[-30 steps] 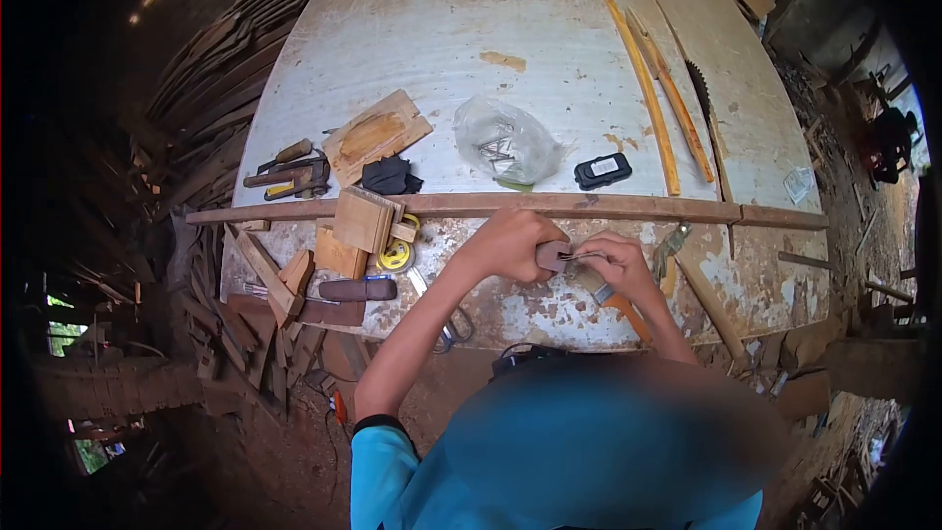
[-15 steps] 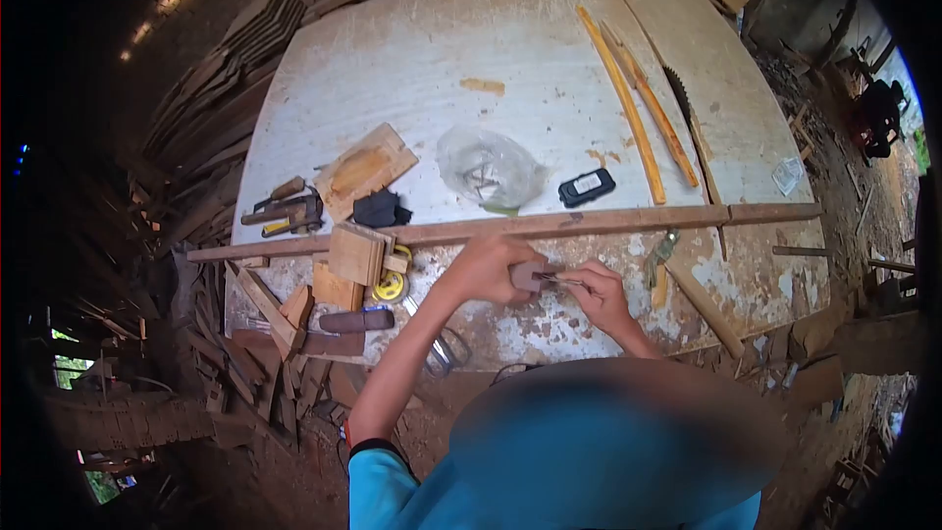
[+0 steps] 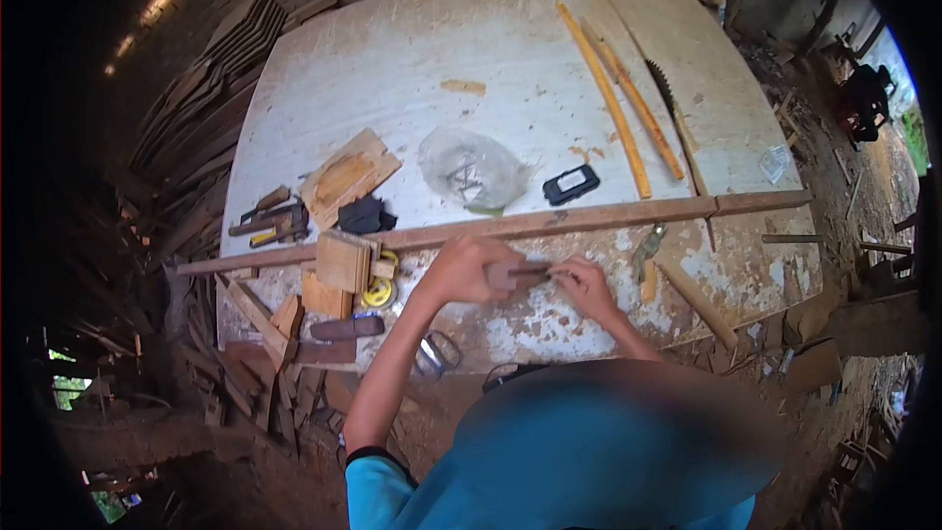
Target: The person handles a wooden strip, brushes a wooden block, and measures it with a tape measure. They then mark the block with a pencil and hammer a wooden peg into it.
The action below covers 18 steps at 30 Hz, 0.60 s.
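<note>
My left hand (image 3: 465, 269) is closed on a small brownish-grey block (image 3: 502, 277) above the near part of the worktable. Against the block's right side is a thin dark piece (image 3: 535, 271), its kind too small to make out. My right hand (image 3: 587, 289) pinches the right end of that piece between its fingertips. Just beyond the hands, a long brown wooden bar (image 3: 589, 219) lies across the table. A clear plastic bag (image 3: 473, 170) with small metal pieces in it rests farther back.
Left of my hands are stacked wooden blocks (image 3: 342, 260), a yellow tape measure (image 3: 378, 291), a black cloth (image 3: 365, 216) and a clamp-like tool (image 3: 285, 224). A black case (image 3: 571, 185), yellow wooden strips (image 3: 608, 103) and a saw blade (image 3: 661, 88) lie beyond the bar.
The view has shifted slightly, so the table's items sit a little further left. My hands still hold the block and thin piece; more of the thin piece shows between them.
</note>
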Motion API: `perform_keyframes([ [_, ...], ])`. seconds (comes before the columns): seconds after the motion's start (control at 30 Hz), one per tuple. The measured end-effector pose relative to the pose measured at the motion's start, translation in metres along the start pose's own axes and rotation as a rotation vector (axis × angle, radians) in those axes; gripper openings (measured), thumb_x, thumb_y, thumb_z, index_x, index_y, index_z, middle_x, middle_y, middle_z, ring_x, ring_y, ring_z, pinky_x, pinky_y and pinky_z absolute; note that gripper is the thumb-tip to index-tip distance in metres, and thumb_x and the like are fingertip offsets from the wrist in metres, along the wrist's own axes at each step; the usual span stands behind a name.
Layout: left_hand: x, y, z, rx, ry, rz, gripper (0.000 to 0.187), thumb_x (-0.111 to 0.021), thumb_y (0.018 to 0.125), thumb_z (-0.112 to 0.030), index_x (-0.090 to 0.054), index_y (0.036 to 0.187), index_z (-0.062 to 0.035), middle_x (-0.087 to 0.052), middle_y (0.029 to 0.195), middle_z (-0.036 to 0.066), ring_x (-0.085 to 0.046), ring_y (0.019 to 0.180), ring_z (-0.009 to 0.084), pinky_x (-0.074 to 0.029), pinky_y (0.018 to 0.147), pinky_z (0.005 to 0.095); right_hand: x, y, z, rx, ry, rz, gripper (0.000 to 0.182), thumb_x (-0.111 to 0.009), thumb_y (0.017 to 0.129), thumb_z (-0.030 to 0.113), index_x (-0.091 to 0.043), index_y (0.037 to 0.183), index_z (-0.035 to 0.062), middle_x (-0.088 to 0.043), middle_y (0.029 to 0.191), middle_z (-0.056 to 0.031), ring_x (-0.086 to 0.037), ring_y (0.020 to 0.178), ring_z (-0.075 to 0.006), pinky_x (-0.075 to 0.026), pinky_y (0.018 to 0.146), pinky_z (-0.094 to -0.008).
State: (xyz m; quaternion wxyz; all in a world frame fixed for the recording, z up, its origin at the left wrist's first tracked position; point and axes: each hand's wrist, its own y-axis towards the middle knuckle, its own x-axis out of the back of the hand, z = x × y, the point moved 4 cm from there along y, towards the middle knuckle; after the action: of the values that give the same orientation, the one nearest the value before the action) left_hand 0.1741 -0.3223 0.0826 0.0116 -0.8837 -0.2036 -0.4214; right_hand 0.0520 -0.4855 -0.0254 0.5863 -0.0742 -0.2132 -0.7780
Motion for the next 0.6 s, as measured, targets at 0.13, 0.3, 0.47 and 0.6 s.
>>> perform_keyframes([
  [0.13, 0.003, 0.008, -0.008, 0.036, -0.038, 0.092, 0.039, -0.075, 0.055, -0.023, -0.070, 0.092, -0.0115, -0.068, 0.087, 0.010, -0.064, 0.081, 0.0288, -0.051, 0.071, 0.0352, 0.008, 0.015, 0.097, 0.300, -0.019, -0.070, 0.016, -0.062, 0.078, -0.001, -0.067, 0.093, 0.0008, -0.059, 0.075, -0.0117, -0.058, 0.071, -0.0223, -0.046, 0.063, -0.0308],
  [0.3, 0.003, -0.003, 0.003, 0.047, 0.019, -0.007, 0.046, -0.078, 0.055, -0.022, -0.069, 0.098, -0.0098, -0.068, 0.091, 0.010, -0.065, 0.083, 0.0291, -0.051, 0.073, 0.0360, 0.012, -0.004, -0.003, -0.066, -0.049, 0.080, 0.019, -0.063, 0.080, 0.004, -0.064, 0.098, -0.0014, -0.063, 0.083, -0.0145, -0.061, 0.073, -0.0237, -0.048, 0.069, -0.0321],
  [0.47, 0.010, -0.007, 0.008, 0.149, -0.062, -0.174, 0.042, -0.077, 0.060, -0.027, -0.068, 0.098, -0.0093, -0.067, 0.087, 0.014, -0.064, 0.079, 0.0308, -0.051, 0.073, 0.0373, 0.024, -0.008, 0.021, -0.292, 0.384, -0.135, 0.028, -0.059, 0.083, 0.001, -0.060, 0.111, 0.0023, -0.059, 0.095, -0.0093, -0.059, 0.085, -0.0152, -0.048, 0.071, -0.0268],
  [0.6, 0.010, -0.005, 0.001, 0.233, -0.025, -0.175, 0.040, -0.076, 0.064, -0.029, -0.067, 0.095, -0.0046, -0.066, 0.082, 0.015, -0.064, 0.075, 0.0320, -0.050, 0.070, 0.0376, 0.019, 0.008, 0.023, -0.109, 0.295, -0.204, 0.037, -0.058, 0.082, -0.002, -0.057, 0.119, 0.0054, -0.045, 0.114, -0.0092, -0.055, 0.100, -0.0171, -0.047, 0.074, -0.0231],
])
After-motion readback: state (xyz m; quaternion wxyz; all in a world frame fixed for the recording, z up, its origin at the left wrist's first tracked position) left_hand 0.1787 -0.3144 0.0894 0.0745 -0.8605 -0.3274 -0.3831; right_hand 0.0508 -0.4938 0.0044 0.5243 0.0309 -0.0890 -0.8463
